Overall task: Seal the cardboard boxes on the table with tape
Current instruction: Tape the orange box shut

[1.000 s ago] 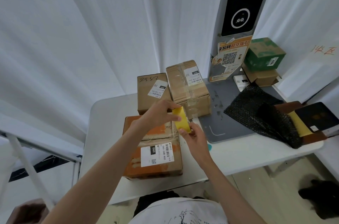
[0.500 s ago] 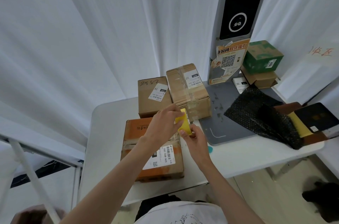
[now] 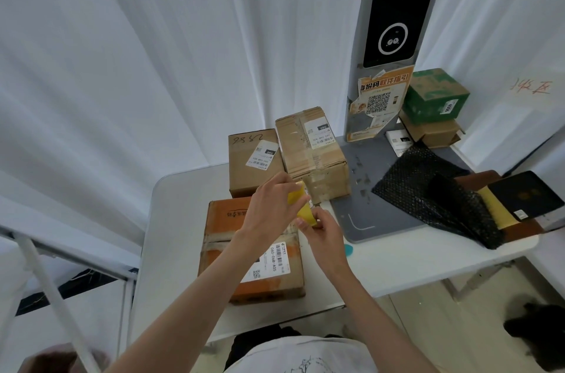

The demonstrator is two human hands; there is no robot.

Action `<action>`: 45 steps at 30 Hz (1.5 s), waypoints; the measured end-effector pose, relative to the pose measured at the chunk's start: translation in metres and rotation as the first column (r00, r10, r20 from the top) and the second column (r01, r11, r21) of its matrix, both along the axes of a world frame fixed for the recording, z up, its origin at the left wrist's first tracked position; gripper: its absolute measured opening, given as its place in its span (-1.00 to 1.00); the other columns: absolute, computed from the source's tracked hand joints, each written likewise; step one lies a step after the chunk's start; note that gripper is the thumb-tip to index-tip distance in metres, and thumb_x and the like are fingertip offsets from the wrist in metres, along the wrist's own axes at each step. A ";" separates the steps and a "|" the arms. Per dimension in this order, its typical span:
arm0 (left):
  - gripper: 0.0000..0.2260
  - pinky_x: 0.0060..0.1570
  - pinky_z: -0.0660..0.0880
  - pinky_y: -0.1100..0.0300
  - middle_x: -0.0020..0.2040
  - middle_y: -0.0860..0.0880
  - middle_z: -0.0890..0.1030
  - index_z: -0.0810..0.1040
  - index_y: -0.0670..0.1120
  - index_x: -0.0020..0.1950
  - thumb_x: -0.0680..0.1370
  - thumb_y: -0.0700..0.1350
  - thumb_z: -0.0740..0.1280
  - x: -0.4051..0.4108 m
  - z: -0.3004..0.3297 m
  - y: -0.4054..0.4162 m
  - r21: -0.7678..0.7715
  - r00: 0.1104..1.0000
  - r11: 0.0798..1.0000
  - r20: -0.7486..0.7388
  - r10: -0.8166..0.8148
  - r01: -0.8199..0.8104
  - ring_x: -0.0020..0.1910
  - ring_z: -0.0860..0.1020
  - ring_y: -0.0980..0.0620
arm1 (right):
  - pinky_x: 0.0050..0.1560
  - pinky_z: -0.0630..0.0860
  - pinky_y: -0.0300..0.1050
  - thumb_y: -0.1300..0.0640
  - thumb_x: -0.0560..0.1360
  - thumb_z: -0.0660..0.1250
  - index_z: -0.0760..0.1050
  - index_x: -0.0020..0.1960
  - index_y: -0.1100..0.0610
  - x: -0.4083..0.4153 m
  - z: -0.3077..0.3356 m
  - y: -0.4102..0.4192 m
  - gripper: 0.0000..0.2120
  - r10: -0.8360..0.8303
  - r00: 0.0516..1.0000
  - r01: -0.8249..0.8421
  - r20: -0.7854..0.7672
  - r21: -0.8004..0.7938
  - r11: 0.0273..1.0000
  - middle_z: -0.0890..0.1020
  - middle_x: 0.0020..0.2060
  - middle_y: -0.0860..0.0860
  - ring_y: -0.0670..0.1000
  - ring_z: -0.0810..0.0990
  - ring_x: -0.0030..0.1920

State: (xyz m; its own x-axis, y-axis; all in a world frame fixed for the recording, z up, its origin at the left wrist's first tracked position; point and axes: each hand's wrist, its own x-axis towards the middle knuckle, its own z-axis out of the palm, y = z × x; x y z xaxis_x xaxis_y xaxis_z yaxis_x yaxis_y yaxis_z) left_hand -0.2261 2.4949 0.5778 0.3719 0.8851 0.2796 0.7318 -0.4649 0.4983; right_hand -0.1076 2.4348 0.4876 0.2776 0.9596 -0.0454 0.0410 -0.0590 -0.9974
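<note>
A yellow tape roll (image 3: 301, 204) is held between both hands above the near orange-brown cardboard box (image 3: 226, 226). My left hand (image 3: 272, 204) grips the roll from the left and top. My right hand (image 3: 319, 227) pinches its lower right edge. Behind stand two brown boxes: a plain one with a handwritten number (image 3: 250, 158) and a taller taped one (image 3: 312, 152). All rest on the white table (image 3: 171, 235). The near box carries a white label, partly hidden by my left forearm.
A grey scanner base (image 3: 367, 207) with a tall dark kiosk (image 3: 394, 5) stands at the right. Black bubble wrap (image 3: 428, 189), a dark booklet (image 3: 526, 192), and a green box (image 3: 437, 94) on a brown box lie further right. White curtains hang behind.
Both hands stayed on the tape roll, shifting slightly over the near box. The camera view tilted a little; the boxes have not moved.
</note>
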 end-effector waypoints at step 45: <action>-0.77 -0.18 0.57 0.27 -0.05 0.06 0.64 0.74 -0.08 0.09 0.53 0.02 0.49 -0.007 -0.001 -0.018 0.017 0.974 0.987 0.164 0.156 -0.161 -0.17 0.59 0.14 | -0.13 0.51 -0.38 0.02 0.52 0.47 0.44 -0.07 -0.14 -0.009 0.016 -0.007 -0.81 -0.029 0.988 0.021 0.152 0.053 0.998 0.55 -0.07 -0.06 -0.04 0.57 -0.06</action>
State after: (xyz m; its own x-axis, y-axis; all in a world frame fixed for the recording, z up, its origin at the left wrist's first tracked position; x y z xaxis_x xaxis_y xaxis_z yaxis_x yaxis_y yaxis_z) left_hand -0.2333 2.4769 0.5772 0.1750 0.9194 0.3521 0.7087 -0.3659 0.6032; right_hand -0.1162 2.4282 0.5038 0.3016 0.9522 0.0487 0.1923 -0.0107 -0.9813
